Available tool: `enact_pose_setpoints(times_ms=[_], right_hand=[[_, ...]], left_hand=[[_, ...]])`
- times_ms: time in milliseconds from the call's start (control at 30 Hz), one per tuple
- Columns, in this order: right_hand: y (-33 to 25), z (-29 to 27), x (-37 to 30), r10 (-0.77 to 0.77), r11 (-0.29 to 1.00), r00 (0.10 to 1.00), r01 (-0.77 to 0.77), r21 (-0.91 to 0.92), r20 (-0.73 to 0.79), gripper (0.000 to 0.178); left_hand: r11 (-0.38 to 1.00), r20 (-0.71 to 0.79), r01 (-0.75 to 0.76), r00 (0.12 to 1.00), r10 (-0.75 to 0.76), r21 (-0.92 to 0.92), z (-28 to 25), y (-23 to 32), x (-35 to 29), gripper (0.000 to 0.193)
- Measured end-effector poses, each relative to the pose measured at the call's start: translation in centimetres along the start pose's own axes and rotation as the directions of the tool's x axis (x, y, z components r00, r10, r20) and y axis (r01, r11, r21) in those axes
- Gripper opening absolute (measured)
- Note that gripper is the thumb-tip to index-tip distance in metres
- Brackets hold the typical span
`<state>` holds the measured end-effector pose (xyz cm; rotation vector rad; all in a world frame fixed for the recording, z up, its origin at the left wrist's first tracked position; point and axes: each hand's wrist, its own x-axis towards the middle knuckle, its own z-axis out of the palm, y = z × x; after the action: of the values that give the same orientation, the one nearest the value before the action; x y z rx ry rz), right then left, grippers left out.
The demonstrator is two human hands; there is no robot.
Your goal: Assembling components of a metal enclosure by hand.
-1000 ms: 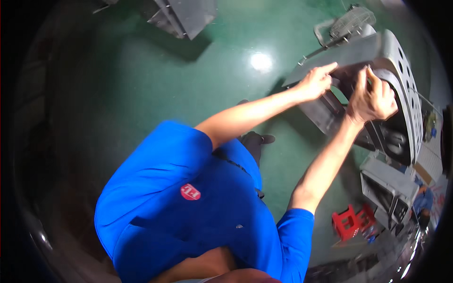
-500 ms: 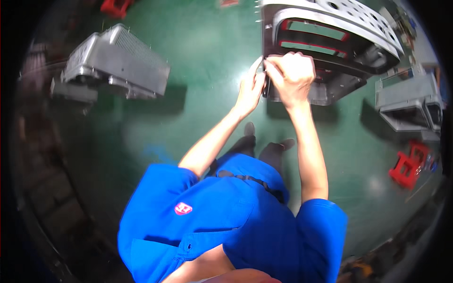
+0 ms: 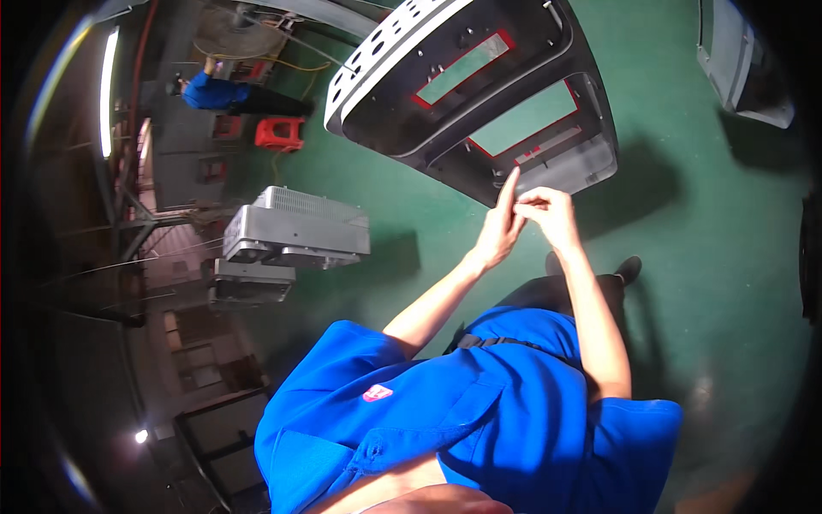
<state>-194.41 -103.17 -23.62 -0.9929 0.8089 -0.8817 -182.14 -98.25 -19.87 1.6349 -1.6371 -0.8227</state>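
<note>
Close in front of the housing's near edge, both hands meet. My left hand (image 3: pixel 497 233) has its index finger stretched up toward that edge and the thumb apart, so it is open. My right hand (image 3: pixel 552 216) is bent in beside it, thumb and fingertips pinched close to the left hand; whatever sits between them is too small to make out. The large housing (image 3: pixel 445 128) has a black inner side, a white outer face with several round holes, and rectangular openings edged in red. Whether a fingertip touches it I cannot tell.
Grey metal housings (image 3: pixel 304 231) hang to the left, with another grey housing (image 3: pixel 745 77) at the far right. At the upper left a co-worker in blue (image 3: pixel 214 92) stands near a large fan (image 3: pixel 235 32) and a red stool (image 3: pixel 280 134). The floor (image 3: pixel 685 231) is green.
The view has turned, so the housing now stands slanted and more of its inner side shows. My hands have come off its side edge and now meet at its lower edge.
</note>
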Motion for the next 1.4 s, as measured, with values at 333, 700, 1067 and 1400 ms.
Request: enact_pose_setpoints(times_ms=[333,700,1067,1400], right_hand=[[-8.9,-11.5,5.2,-0.063,0.96,0.953,0.139,0.244,-0.296,0.01],[-19.1,-12.1,17.9,-0.367,0.93,0.921,0.366,-0.032,-0.128,0.018],[-21.1,-8.2,23.3,-0.548,0.832,0.814,0.507,-0.225,-0.193,0.016],[-23.6,-6.5,22.2,-0.66,0.53,0.751,0.478,-0.701,0.014,0.016]], left_hand=[[0.618,0.071,0.351,0.9,-0.43,-0.704,1.5,3.5,7.8,0.05],[0.095,-0.035,0.022,0.833,-0.552,-0.995,-2.7,2.8,13.2,0.026],[0.224,-0.098,0.032,0.834,-0.542,-0.974,-2.5,2.2,13.4,0.029],[0.204,-0.112,0.003,0.831,-0.545,-0.979,-2.5,1.8,13.3,0.029]])
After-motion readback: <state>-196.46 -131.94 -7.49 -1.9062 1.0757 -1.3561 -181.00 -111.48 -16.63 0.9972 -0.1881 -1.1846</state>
